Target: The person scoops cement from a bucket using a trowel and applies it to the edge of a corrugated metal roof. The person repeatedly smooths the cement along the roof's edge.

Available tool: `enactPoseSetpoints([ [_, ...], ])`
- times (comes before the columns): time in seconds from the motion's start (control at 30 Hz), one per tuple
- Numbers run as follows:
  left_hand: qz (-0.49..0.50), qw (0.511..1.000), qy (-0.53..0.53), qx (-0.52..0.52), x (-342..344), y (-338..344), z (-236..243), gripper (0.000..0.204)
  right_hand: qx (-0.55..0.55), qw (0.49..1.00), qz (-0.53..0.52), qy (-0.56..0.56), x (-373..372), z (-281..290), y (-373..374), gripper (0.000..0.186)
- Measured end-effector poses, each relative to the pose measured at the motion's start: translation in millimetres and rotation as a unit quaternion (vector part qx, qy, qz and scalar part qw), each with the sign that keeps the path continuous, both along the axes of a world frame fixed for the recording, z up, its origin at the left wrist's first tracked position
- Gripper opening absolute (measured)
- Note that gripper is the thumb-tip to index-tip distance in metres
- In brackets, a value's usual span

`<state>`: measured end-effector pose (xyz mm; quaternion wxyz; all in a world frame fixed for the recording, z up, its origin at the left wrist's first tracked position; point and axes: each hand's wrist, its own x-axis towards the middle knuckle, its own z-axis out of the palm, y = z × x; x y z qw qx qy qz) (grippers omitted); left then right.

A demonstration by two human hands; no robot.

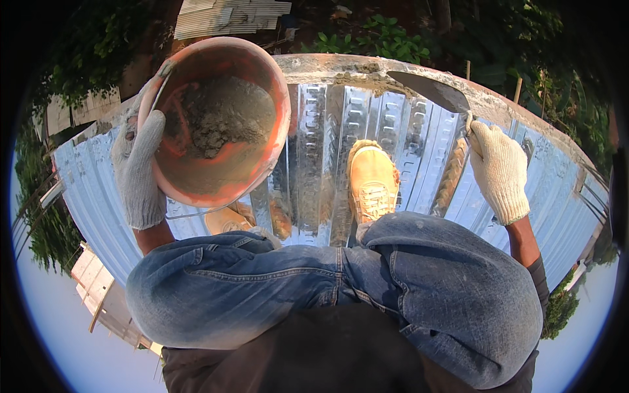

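My left hand (141, 173), in a pale knit glove, is closed on the left rim of an orange bucket (282, 98). The bucket tilts toward me, and grey wet mortar (226, 114) clings inside it. My right hand (499, 167), gloved alike, grips the handle of a trowel (429, 90). The trowel's blade points left, over or against the top of a mortar-smeared wall edge (314, 63); whether it touches I cannot tell. A patch of wet mortar (373, 82) lies along that edge, left of and below the blade.
I squat on shiny ribbed metal sheeting (419, 154), my tan shoe (373, 180) planted on it. The wall edge curves across the far side, with a drop to ground and green plants (377, 39) beyond. Corrugated roofing (229, 16) lies below at the far left.
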<state>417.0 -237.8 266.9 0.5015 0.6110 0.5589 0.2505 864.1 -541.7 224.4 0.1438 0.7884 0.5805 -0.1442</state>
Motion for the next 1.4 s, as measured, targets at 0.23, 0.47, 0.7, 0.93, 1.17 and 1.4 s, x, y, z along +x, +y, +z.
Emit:
enactPoseSetpoints([
  [0.23,-0.011,1.000,-0.023,-0.018,12,-3,0,0.062,-0.088,0.985,0.137,-0.053,-19,-1,29,0.057],
  [0.47,-0.009,1.000,0.009,-0.023,10,2,2,0.064,-0.042,0.981,0.189,0.009,-4,0,41,0.053],
  [0.7,-0.020,1.000,-0.002,-0.020,15,1,1,0.065,0.060,0.983,0.170,-0.012,26,1,32,0.045],
  [0.93,-0.002,0.999,0.011,-0.045,-1,6,-3,0.066,-0.011,0.990,0.138,0.014,-2,-12,33,0.042],
  [1.17,-0.040,0.999,-0.017,-0.029,15,5,0,0.066,-0.044,0.982,0.182,-0.006,-16,-6,48,0.050],
  [1.4,-0.049,0.999,-0.013,-0.010,22,-1,7,0.063,-0.041,0.975,0.216,-0.033,7,28,59,0.067],
])
